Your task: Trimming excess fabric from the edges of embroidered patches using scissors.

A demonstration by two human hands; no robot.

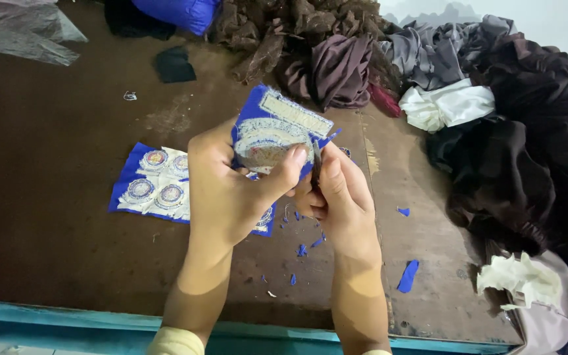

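Blue cloth piece bearing a cream embroidered patch is held up above the brown worktable, pinched between thumb and fingers of the left hand. Right hand is closed around small dark scissors at the cloth's right edge. Flat blue sheet of round embroidered badges lies beneath; blue fabric scraps are scattered nearby. Heap of dark garments sits to the right.
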